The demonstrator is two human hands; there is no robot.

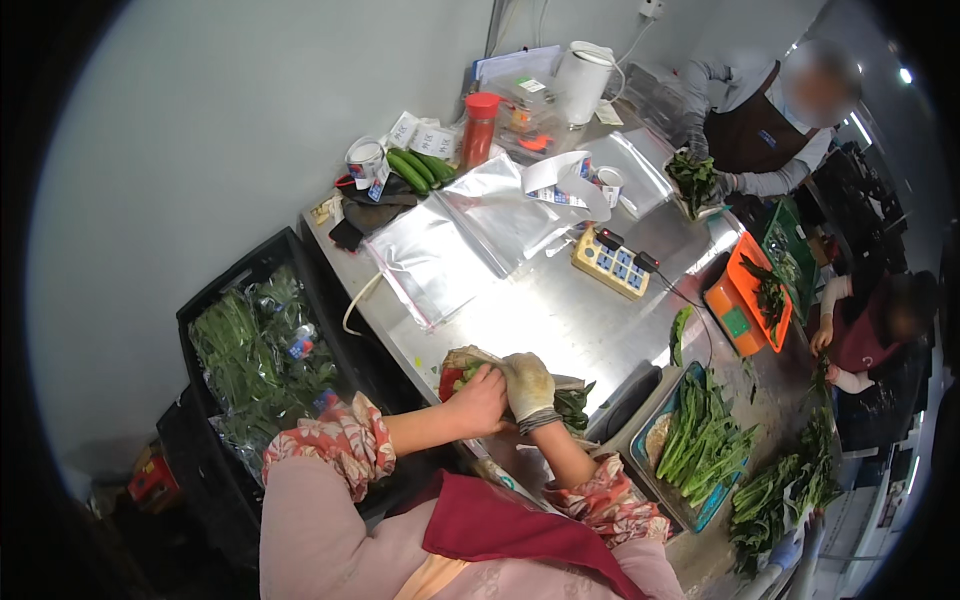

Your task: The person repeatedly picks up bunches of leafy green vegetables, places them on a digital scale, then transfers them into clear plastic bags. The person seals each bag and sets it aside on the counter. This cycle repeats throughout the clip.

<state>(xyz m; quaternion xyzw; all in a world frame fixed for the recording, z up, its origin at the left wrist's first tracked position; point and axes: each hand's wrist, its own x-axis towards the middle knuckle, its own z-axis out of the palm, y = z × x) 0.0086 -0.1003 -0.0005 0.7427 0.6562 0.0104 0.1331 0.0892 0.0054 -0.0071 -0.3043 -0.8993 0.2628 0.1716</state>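
My bare left hand [480, 399] and my gloved right hand [531, 386] are close together at the near edge of the steel table [480, 311]. Both are closed around a bundle of leafy greens [576, 409]. Its dark leaves stick out to the right of the glove, and pale green stems show beside my left fingers. The hands hide the bundle's middle. Just beyond the stem end is a red and tan object [448, 379], partly covered, whose kind I cannot tell. The glove is pale knit with a dirty, yellowish back.
A black crate [259, 352] of bagged greens stands left. Clear plastic bags [431, 259], a power strip [611, 262] and cucumbers [411, 171] lie on the table. Right are a blue tray [701, 450] of greens and an orange scale [739, 300]. Co-workers handle greens beyond.
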